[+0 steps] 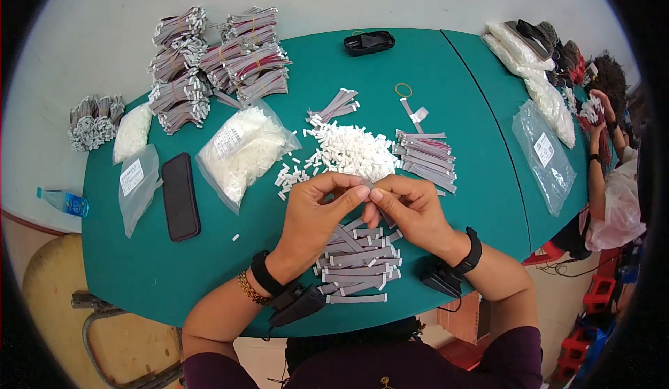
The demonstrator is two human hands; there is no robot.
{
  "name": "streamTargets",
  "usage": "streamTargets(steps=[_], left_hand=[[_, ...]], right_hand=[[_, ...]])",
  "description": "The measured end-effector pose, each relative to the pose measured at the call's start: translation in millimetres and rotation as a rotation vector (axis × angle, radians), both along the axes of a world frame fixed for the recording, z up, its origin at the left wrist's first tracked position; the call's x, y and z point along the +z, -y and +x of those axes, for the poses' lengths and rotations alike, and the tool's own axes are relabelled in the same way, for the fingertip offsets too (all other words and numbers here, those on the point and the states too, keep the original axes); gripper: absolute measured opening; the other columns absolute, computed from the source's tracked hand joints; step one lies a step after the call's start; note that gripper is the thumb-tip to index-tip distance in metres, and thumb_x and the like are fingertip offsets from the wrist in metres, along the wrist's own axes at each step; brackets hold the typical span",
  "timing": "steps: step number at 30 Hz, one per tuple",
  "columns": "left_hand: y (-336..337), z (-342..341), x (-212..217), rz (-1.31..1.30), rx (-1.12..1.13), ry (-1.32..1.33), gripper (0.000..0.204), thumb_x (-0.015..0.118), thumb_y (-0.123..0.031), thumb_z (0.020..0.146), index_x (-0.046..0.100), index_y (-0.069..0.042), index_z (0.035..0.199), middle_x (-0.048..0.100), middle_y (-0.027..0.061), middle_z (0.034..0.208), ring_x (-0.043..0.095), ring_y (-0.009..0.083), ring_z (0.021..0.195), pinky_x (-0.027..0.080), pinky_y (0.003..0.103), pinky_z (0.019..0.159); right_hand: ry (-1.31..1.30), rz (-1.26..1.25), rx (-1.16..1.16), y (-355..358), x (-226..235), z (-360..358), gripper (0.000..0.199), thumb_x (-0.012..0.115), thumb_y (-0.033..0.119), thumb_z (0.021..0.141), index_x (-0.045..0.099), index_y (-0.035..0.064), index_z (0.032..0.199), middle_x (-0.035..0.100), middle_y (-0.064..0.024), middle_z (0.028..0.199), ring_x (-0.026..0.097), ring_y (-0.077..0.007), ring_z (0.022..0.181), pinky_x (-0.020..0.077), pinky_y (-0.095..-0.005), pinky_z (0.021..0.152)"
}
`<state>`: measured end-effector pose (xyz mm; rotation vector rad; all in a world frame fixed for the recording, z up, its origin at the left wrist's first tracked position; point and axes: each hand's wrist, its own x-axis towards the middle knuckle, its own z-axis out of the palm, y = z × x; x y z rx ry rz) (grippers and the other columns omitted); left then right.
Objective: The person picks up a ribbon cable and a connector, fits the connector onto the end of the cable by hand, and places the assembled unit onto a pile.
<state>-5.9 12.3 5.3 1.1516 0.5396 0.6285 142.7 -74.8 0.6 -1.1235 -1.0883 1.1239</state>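
My left hand [315,206] and my right hand [417,213] meet above the middle of the table, thumbs and forefingers pinched together. Between the fingertips is a grey flat ribbon cable [367,184], mostly covered by the fingers. Whether a white connector sits on its held end is hidden. Just beyond the hands lies a heap of small white connector housings [355,149]. Below them, nearer me, is a loose pile of grey ribbon cables [359,267] with white ends. Another stack of ribbon cables [424,158] lies to the right of the heap.
On the green table [481,180], a black phone [181,197] and a bag of white connectors [244,149] lie left. Bundled cables [185,68] are stacked at the far left. A black case [369,42] stands at the back. Another person's hand [601,103] works at far right.
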Motion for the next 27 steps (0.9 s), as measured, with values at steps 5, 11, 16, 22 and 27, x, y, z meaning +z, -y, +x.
streamTargets(steps=[5,11,16,22,27], left_hand=[[0.5,0.2,0.9,-0.005,0.001,0.016,0.013,0.065,-0.008,0.082,0.062,0.001,0.091,0.063,0.0042,0.085,0.055,0.0082,0.079,0.043,0.022,0.072],[0.2,-0.4,-0.1,-0.006,0.004,0.007,0.013,0.065,-0.008,0.082,0.063,0.001,0.091,0.064,0.0052,0.086,0.056,0.0086,0.078,0.044,0.022,0.072],[-1.6,-0.6,1.0,-0.016,-0.001,0.008,0.013,0.065,-0.008,0.082,0.064,0.002,0.091,0.064,0.0062,0.085,0.057,0.0093,0.078,0.044,0.023,0.073],[-2.9,-0.9,1.7,0.003,-0.003,0.008,0.013,0.064,-0.008,0.082,0.064,0.002,0.090,0.064,0.0062,0.084,0.057,0.0094,0.078,0.045,0.023,0.073],[-1.7,-0.9,0.0,0.051,0.025,-0.018,0.010,0.064,-0.008,0.082,0.063,0.001,0.088,0.064,0.0056,0.083,0.057,0.0088,0.078,0.045,0.023,0.072]], right_hand=[[0.008,-0.013,0.011,0.1,1.3,-0.6,0.020,0.047,0.012,0.094,0.059,-0.0024,0.086,0.062,-0.0062,0.074,0.060,-0.0107,0.063,0.0460,-0.0209,0.055],[0.006,-0.012,0.014,0.3,1.2,-0.5,0.020,0.047,0.012,0.094,0.060,-0.0024,0.087,0.062,-0.0062,0.074,0.060,-0.0107,0.063,0.0456,-0.0206,0.055],[0.028,-0.021,0.025,0.6,1.0,0.5,0.019,0.048,0.012,0.093,0.060,-0.0025,0.087,0.062,-0.0065,0.074,0.060,-0.0108,0.063,0.0455,-0.0204,0.055],[0.028,-0.050,0.052,0.1,2.1,2.1,0.018,0.049,0.012,0.093,0.060,-0.0027,0.090,0.063,-0.0069,0.074,0.061,-0.0108,0.064,0.0455,-0.0202,0.055],[0.018,-0.071,0.065,-0.6,4.2,-0.4,0.017,0.050,0.012,0.092,0.060,-0.0026,0.090,0.063,-0.0069,0.074,0.060,-0.0105,0.064,0.0460,-0.0203,0.056]])
